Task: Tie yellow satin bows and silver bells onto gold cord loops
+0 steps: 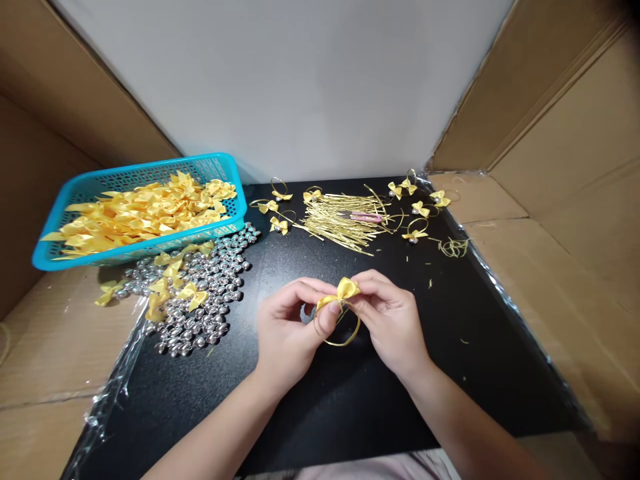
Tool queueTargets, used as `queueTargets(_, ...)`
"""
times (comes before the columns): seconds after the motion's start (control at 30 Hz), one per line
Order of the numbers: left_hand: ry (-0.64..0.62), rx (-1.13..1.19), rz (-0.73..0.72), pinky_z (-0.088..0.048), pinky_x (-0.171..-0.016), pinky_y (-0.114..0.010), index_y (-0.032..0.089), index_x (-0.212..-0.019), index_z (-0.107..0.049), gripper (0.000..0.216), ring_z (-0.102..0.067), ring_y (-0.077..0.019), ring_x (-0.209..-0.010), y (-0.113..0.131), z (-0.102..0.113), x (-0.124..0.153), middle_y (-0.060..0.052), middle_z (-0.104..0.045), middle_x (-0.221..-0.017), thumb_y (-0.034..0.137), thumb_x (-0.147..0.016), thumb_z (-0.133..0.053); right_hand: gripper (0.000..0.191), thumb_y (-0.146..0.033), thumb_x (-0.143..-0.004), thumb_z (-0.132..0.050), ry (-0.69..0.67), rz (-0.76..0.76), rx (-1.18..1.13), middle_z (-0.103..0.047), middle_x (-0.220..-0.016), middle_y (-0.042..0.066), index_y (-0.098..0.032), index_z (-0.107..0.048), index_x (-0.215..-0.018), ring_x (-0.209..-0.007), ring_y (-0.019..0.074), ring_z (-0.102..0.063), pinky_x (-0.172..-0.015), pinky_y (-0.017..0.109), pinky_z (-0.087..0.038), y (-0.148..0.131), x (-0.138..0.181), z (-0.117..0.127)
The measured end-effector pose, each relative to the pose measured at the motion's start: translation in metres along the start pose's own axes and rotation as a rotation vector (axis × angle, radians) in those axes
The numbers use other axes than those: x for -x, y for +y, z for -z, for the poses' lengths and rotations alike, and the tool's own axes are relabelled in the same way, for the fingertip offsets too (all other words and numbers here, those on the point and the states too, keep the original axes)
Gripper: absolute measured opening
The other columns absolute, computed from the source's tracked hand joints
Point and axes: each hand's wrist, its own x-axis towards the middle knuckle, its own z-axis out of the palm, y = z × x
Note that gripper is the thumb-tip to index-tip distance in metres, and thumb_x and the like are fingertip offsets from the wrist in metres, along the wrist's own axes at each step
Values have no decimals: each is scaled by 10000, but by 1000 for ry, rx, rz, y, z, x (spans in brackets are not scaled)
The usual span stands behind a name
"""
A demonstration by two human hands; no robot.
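A: State of the left hand (287,327)?
B: Fingers curled in; thumb and forefinger pinch the left side of the bow (346,289).
A: Right hand (387,320)?
B: Same posture, fingertips clamped on the bow's right side. The two hands nearly touch.
A: Position of the bow?
B: Between both sets of fingertips, held above the black board (300,400). A wire loop (345,341) hangs beneath it, between the hands.
A: Surroundings?
B: Beads (200,300) lie left of the left hand. The basket (140,245), filled with bows, sits beyond them. A wire pile (340,223) lies ahead of both hands. Finished pieces (420,210) lie ahead of the right hand.
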Motion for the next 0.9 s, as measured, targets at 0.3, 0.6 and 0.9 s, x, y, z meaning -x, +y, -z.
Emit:
queueTargets(0.3, 6, 29, 39, -483, -562, -176, 179, -669, -667, 131, -629, -97, -632, 0, 2, 1, -17, -745, -754, 162, -741, -775, 39, -219, -757, -778, 2, -5, -12, -656, -798, 10, -234, -748, -737, -762, 130, -624, -670, 231, -520, 3, 1, 0)
queueTargets(0.6, 60, -130, -100, -497, -544, -221, 176, -685, -667, 117, -645, -127, -623, -2, 1, 1, -37, -750, -759, 177, -747, -766, 82, -173, -811, -683, 115, 65, 198, -595, -905, 22, -215, -640, -867, -880, 165, -591, -805, 313, -482, -4, 7, 2)
queueTargets(0.9, 73, -296, -317, -502, -564, -212, 183, -774, -696, 95, -661, -118, -671, -5, 3, 3, -23, -749, -811, 122, -750, -764, 71, -260, -850, -654, -82, 49, 188, -611, -817, 35, -204, -698, -841, -802, 182, -576, -738, 337, -464, -9, 18, -5)
